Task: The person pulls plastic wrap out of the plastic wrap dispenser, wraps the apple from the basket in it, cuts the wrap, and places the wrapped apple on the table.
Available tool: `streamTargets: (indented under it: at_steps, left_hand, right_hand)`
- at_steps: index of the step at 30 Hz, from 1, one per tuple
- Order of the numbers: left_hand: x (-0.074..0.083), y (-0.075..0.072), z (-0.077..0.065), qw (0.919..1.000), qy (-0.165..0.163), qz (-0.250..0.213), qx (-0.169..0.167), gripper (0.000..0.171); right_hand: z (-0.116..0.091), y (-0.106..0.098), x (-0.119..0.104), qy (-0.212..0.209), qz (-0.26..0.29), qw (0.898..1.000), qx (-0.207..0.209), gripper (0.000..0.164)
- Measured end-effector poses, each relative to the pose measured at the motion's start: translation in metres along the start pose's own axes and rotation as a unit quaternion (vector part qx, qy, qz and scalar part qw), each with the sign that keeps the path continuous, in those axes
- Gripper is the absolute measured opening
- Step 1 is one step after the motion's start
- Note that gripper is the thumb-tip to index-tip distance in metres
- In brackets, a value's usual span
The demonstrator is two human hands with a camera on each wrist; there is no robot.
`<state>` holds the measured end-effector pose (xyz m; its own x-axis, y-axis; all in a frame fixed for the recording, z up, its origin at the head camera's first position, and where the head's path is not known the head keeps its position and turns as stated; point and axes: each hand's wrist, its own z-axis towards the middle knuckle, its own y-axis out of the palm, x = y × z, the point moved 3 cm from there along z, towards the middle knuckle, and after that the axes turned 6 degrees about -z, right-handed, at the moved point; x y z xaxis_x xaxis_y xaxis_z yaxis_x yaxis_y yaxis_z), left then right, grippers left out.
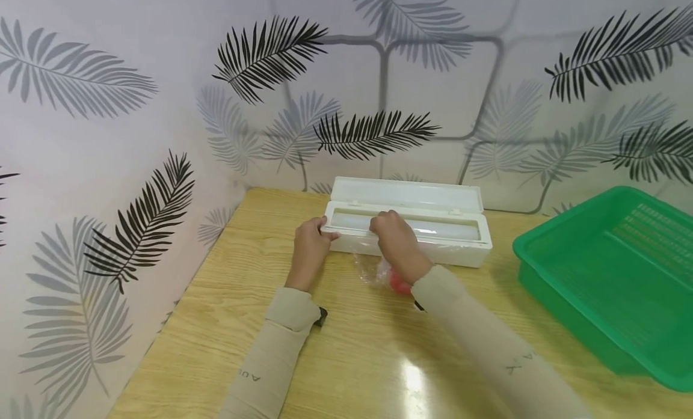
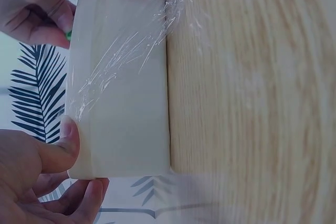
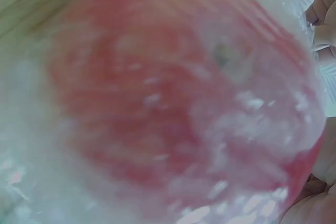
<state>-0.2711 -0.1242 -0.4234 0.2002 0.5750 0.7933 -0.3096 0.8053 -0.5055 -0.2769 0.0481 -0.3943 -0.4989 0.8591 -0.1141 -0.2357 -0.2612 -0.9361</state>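
Note:
A white cling film dispenser [image 1: 460,255] stands on the table with its lid [image 1: 406,193] up and a film roll [image 1: 446,229] inside. My left hand [image 1: 312,247] grips its left end, thumb on the front edge. At the middle of the front edge, my right hand [image 1: 399,241] pinches a small green slider [image 2: 69,35], mostly hidden by the fingers. Clear film [image 2: 123,40] drapes down the dispenser's front. It is bunched around a red apple [image 3: 157,93] on the table, just under my right wrist and partly hidden in the head view.
A green plastic basket [image 1: 585,323] stands on the right of the wooden table [image 1: 227,275]. A wall [image 1: 433,94] with a leaf pattern rises close behind the dispenser, and another wall runs along the left side.

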Motion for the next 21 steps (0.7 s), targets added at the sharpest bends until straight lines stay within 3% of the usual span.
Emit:
streamTargets:
  at_steps: [8, 21]
  left_hand:
    - [0.001, -0.002, 0.0, 1.0, -0.003, 0.004, 0.0, 0.038]
    - [-0.001, 0.001, 0.001, 0.9999, -0.011, -0.008, -0.003, 0.036]
  right_hand:
    - [-0.007, -0.002, 0.008, 0.008, -0.005, 1.0, 0.0, 0.035]
    - [-0.024, -0.015, 0.024, -0.027, -0.014, 1.0, 0.009, 0.032]
